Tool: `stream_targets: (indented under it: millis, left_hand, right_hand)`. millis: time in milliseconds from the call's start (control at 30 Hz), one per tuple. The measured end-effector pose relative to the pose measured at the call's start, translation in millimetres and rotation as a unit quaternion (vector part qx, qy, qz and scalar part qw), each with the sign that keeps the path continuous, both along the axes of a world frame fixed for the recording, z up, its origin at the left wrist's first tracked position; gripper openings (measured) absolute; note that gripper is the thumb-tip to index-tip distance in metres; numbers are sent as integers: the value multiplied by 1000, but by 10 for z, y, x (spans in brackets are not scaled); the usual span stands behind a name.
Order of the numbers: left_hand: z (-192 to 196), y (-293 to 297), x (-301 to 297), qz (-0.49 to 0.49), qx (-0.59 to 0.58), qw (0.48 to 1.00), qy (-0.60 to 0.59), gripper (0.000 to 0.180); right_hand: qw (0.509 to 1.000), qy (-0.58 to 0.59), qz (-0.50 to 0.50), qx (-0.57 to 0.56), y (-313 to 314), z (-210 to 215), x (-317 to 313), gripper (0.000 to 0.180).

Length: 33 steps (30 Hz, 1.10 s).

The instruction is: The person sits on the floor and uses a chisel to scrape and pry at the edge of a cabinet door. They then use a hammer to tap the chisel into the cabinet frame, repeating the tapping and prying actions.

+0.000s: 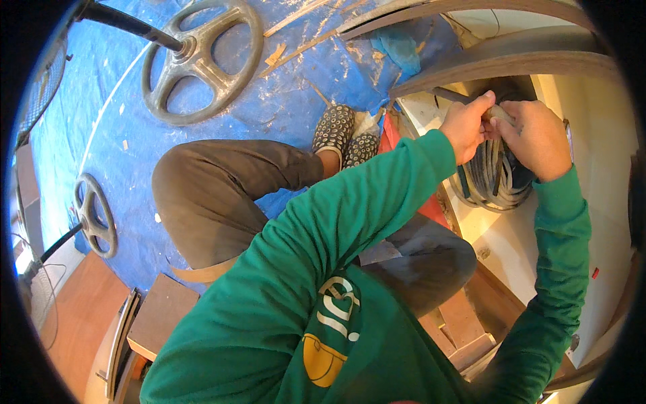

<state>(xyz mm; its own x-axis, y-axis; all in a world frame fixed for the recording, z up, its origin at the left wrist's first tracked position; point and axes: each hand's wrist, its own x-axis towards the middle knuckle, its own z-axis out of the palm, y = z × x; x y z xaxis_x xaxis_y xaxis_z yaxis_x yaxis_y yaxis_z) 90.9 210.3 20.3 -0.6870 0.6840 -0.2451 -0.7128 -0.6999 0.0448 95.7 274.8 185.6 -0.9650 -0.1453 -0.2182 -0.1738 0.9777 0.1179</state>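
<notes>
Hands: two, the left hand (464, 128) and the right hand (538, 138), close together over the coil, just below the lower curved board.
Grip: both are closed on one rod-like tool (498, 114); the fingers hide much of it.
Tool: one, held at the upper end of the pale panel; a dark narrow part points left past the left thumb, a pale rounded part shows between the hands. Their join is hidden.
Coil: one bundle of greyish cable or hose (488, 190), beneath the hands at the left edge of the pale panel; its turns overlap too much to count.
Panel: one, cream and smooth (592, 202), with a small red piece (595, 273) near its right edge.
Curved boards: two seen clearly, an upper one (498, 8) and a lower one (511, 64), arching above the panel.
Round bases: two, spoked, with dark poles; the larger (202, 60) on the far part of the blue sheet, the smaller (94, 227) at its left edge.
Shoes: two, dark with pale rings (333, 128), on the blue sheet near the panel.
Floor: creased blue sheet (128, 178), strewn with wood strips and shavings; crumpled blue plastic (400, 50) lies near the curved boards.
Room: a mesh cage (44, 91) at far left, a reddish-brown board (87, 313) below it.
Writing: white lettering and a yellow emblem on the green sweatshirt (269, 296).
</notes>
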Motion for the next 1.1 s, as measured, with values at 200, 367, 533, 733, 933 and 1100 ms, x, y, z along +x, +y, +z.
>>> stream_targets:
  millis: [200,367,533,733,933,1100]
  left_hand:
    - [78,23,58,5,-1,1000,1,22]
    - [-138,24,28,2,0,1000,-2,23]
    - [-88,38,101,1,-23,1000,8,27]
    - [77,51,226,-22,6,999,34,33]
    - [22,-24,351,-78,-16,995,59,37]
    - [-153,-123,454,-118,-51,988,82,39]
  right_hand:
    - [1000,20,-4,0,26,36,90,27]
    - [999,-19,-1,35,-31,-60,50,26]
    - [997,-73,-22,26,26,-11,113,29]
    - [994,-98,-11,-54,104,223,173,43]
    - [995,-75,-24,-67,113,158,406,39]
    - [993,-60,-25,-103,148,-38,561,31]
